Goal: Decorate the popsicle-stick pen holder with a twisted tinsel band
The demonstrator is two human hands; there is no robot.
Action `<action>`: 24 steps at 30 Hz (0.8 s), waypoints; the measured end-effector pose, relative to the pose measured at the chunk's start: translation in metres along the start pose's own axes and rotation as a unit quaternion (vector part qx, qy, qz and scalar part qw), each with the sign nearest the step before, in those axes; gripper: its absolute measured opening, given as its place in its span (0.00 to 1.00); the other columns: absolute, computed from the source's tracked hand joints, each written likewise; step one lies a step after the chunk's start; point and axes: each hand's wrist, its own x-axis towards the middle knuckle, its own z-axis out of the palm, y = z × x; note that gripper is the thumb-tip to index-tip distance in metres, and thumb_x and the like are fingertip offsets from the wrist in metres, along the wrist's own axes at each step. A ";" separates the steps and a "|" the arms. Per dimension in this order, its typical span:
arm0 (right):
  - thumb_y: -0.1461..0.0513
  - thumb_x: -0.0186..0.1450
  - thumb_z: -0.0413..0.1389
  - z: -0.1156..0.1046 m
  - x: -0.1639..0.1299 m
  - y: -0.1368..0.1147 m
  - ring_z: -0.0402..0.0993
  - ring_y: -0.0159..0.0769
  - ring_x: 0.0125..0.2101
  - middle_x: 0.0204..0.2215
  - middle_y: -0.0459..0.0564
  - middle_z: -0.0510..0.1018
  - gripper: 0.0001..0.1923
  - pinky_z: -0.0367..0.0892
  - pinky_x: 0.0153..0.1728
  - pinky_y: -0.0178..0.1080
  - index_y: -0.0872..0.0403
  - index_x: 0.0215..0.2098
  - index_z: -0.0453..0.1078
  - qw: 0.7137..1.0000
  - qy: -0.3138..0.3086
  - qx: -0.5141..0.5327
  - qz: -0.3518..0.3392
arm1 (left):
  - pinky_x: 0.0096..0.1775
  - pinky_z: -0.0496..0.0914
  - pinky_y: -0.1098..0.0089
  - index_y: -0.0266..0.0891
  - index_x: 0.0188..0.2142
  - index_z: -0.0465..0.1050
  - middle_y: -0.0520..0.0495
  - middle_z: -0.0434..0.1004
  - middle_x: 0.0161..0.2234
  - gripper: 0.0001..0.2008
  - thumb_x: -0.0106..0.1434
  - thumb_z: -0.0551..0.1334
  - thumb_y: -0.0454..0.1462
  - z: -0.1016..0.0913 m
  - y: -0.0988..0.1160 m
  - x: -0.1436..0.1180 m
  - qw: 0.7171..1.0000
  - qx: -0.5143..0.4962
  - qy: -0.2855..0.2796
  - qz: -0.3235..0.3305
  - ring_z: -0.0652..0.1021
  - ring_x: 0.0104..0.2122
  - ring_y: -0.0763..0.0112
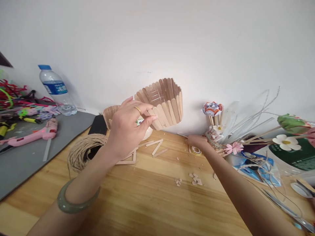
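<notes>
The left hand [128, 126] pinches the stick basket [171, 109], covering its eight-o'clock side; toward four o'clock, the right hand [197, 141] has indistinct fingers, grip impossible to tell.

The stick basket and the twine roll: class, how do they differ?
The stick basket is built of flat wooden sticks; the twine roll is wound cord. The stick basket is held up by the left hand; the twine roll rests on the table. Both are tan and hollow.
</notes>
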 end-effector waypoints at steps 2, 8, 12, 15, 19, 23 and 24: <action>0.59 0.65 0.51 0.002 -0.002 -0.001 0.70 0.38 0.41 0.46 0.52 0.70 0.14 0.68 0.40 0.45 0.55 0.48 0.65 1.000 0.007 0.012 0.002 | 0.51 0.65 0.58 0.39 0.32 0.70 0.54 0.75 0.27 0.05 0.55 0.62 0.30 -0.003 -0.001 0.001 1.000 0.005 0.012 0.002 0.76 0.31 0.72; 0.59 0.65 0.51 0.003 -0.013 -0.005 0.70 0.38 0.42 0.47 0.52 0.70 0.15 0.68 0.40 0.46 0.55 0.49 0.64 0.995 0.061 0.073 -0.030 | 0.50 0.66 0.59 0.38 0.32 0.70 0.54 0.75 0.26 0.05 0.55 0.62 0.30 -0.006 0.000 0.003 1.000 0.006 0.017 0.015 0.75 0.29 0.72; 0.59 0.65 0.52 0.015 -0.031 -0.022 0.71 0.39 0.41 0.45 0.51 0.70 0.15 0.69 0.39 0.45 0.56 0.48 0.64 0.982 0.062 0.121 -0.131 | 0.50 0.66 0.60 0.37 0.32 0.70 0.53 0.74 0.25 0.04 0.56 0.61 0.30 -0.007 0.001 0.004 0.999 0.006 0.020 0.027 0.75 0.29 0.72; 0.59 0.65 0.51 0.029 -0.052 -0.041 0.71 0.36 0.39 0.44 0.51 0.71 0.14 0.69 0.38 0.44 0.56 0.47 0.65 0.964 0.059 0.134 -0.222 | 0.50 0.66 0.59 0.37 0.32 0.70 0.53 0.74 0.25 0.04 0.55 0.62 0.30 -0.007 0.001 0.004 1.000 0.008 0.019 0.023 0.75 0.28 0.72; 0.63 0.64 0.52 0.035 -0.068 -0.050 0.69 0.41 0.44 0.46 0.54 0.71 0.13 0.64 0.45 0.46 0.56 0.47 0.66 0.931 0.129 0.111 -0.324 | 0.50 0.66 0.59 0.38 0.32 0.70 0.54 0.74 0.25 0.05 0.55 0.62 0.29 -0.009 0.002 0.005 1.000 0.007 0.021 0.020 0.75 0.29 0.72; 0.71 0.51 0.59 0.030 -0.062 -0.046 0.48 0.46 0.59 0.60 0.53 0.57 0.34 0.45 0.58 0.45 0.54 0.55 0.60 0.883 0.175 0.067 -0.430 | 0.50 0.66 0.60 0.37 0.32 0.70 0.54 0.75 0.25 0.05 0.55 0.62 0.29 -0.008 0.002 0.005 1.000 -0.001 0.020 0.021 0.75 0.30 0.71; 0.69 0.49 0.60 0.030 -0.058 -0.047 0.46 0.46 0.60 0.61 0.53 0.54 0.36 0.44 0.58 0.46 0.53 0.56 0.59 0.875 0.176 0.059 -0.447 | 0.50 0.66 0.60 0.37 0.32 0.70 0.54 0.75 0.25 0.05 0.55 0.62 0.29 -0.008 0.001 0.005 1.000 0.001 0.020 0.023 0.75 0.30 0.71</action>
